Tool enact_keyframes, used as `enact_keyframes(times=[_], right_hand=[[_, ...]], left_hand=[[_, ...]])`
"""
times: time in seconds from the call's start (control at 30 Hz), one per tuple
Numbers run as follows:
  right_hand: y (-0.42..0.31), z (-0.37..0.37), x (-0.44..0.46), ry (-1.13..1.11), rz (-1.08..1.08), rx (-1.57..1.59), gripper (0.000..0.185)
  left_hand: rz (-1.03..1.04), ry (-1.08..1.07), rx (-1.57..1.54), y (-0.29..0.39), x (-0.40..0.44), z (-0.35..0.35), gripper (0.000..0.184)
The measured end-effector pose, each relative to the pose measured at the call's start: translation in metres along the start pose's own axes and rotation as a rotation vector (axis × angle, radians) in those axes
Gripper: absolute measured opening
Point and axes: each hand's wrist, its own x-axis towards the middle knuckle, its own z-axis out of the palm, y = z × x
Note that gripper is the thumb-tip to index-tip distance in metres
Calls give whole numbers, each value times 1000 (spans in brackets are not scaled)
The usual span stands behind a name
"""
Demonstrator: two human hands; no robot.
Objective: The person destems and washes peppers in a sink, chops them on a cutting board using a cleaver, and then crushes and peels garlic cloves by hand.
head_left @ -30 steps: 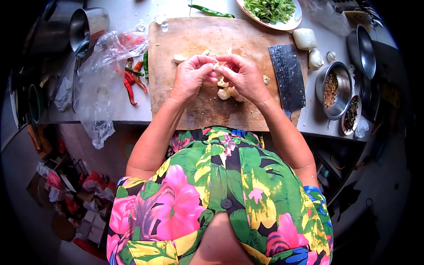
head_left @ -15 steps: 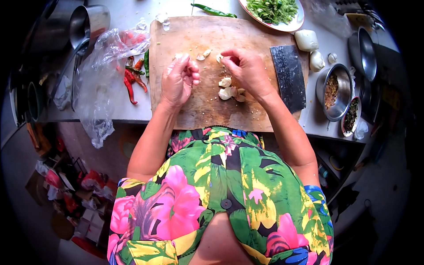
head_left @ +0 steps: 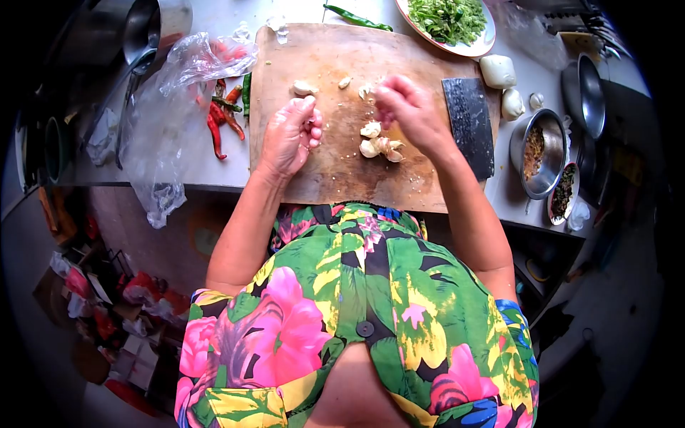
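My left hand is over the left part of the wooden cutting board, its fingers curled in and the thumb pressed against them. Whatever it holds is hidden. Just beyond the thumb lies a garlic clove, with a smaller clove to its right. My right hand hovers over the board, blurred, its fingers bent downward. A pale garlic piece is just left of its fingertips. Below them sits a cluster of garlic cloves with papery skin. A dark cleaver blade rests flat on the right side.
Red chillies and a clear plastic bag lie on the left. At the back are a green chilli and a plate of chopped greens. On the right stand a metal bowl and a small dish.
My right hand has drawn back to the right from the pale garlic piece, which stays on the board. My left hand has moved slightly nearer to me, uncovering the clove beyond it. The view has shifted slightly.
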Motion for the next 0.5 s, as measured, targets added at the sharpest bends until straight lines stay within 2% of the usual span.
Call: enact_keyframes(times=[0.03, 0.1, 0.17, 0.23, 0.27, 0.3, 0.37, 0.4, 0.5], right_hand=[[5, -14, -6, -13, 72, 215, 25], [7, -32, -28, 84, 153, 304, 27], [22, -41, -44, 134, 170, 240, 24], [31, -42, -57, 87, 162, 77, 17], [39, -38, -61, 97, 143, -51, 11], [45, -31, -63, 146, 57, -228, 15], [50, -20, -61, 188, -125, -486, 20], [45, -12, -58, 182, -106, -512, 21], [41, 5, -43, 164, -228, -820, 18]], left_hand=[[-3, 0, -6, -2, -2, 2, 18], [-24, -32, 165, -7, -7, 7, 14], [0, -75, 288, -24, -3, 2, 8], [248, -128, 773, -35, -2, 14, 14], [420, -167, 989, -36, -3, 19, 23], [418, -172, 992, -37, -3, 24, 23], [665, -180, 1309, -40, 0, 32, 25], [740, -131, 1359, -45, 4, 31, 21], [696, -133, 1454, -46, 9, 28, 10]])
